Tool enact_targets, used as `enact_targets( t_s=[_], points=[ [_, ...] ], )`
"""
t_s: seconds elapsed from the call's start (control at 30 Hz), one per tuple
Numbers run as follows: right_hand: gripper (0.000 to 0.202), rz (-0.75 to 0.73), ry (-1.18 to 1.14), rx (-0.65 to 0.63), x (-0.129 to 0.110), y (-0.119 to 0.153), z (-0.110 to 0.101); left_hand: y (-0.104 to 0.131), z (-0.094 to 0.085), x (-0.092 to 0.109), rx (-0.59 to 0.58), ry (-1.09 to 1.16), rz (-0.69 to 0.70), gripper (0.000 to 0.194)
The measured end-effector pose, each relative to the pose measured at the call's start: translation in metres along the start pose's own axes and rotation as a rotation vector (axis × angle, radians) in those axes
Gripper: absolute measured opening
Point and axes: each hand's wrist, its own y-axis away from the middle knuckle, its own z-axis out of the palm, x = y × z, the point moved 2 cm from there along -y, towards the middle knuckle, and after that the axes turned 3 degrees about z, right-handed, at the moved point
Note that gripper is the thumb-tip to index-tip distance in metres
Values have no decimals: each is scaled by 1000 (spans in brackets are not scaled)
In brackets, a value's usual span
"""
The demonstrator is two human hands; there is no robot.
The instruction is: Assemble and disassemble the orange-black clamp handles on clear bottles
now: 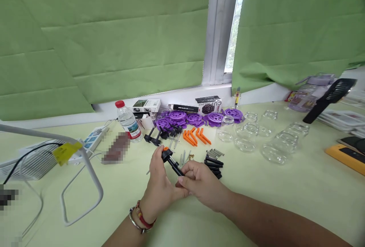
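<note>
My left hand (161, 184) curls around the capped end of a black plastic tube with a round head (174, 166), and a bit of orange shows at that head. The tube's lower end is pinched between thumb and fingers of my right hand (196, 182). Both hands meet just above the table, the piece slanting between them. Just beyond are thin metal rods (184, 159) and small brass pieces (191, 157). To the right of these lie several loose black tubes (213, 165) and a patch of springs (215, 152). Bent orange levers (190, 137) and black capped stems (155, 140) sit farther back.
Purple perforated discs (195, 119) line the back near small boxes (209, 104). Clear jars (276, 148) stand to the right, with a black slotted utensil (327, 100) beyond. On the left are a water bottle (129, 123), a power strip (92, 138) and a bent white tube frame (95, 174).
</note>
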Motion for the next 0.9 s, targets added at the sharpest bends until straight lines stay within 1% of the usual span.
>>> enact_targets(
  t_s=[0.1, 0.17, 0.23, 0.33, 0.47, 0.63, 0.77, 0.9],
  points=[
    [21, 34, -93, -37, -1, 0, 4, 4, 5, 2, -62, -186, 82, 110],
    [22, 37, -117, -38, -1, 1, 6, 5, 7, 3, -58, -243, 113, 104],
    [23, 30, -124, -31, 0, 2, 7, 5, 8, 4, -70, -256, 127, 97],
    [26, 43, -157, -37, 1, 2, 6, 4, 8, 6, -87, -246, 141, 95],
    [27, 62, -182, -31, 1, 1, 5, 4, 6, 8, -80, -268, 159, 89],
    [27, 60, -188, -36, 3, -1, 5, 5, 8, 5, -106, -293, 161, 93],
    [25, 64, -160, -15, 8, -1, 3, 5, 8, 6, -89, -329, 173, 87],
    [26, 68, -138, -14, 13, -1, 1, 8, 8, 6, -38, -364, 188, 85]
  ],
)
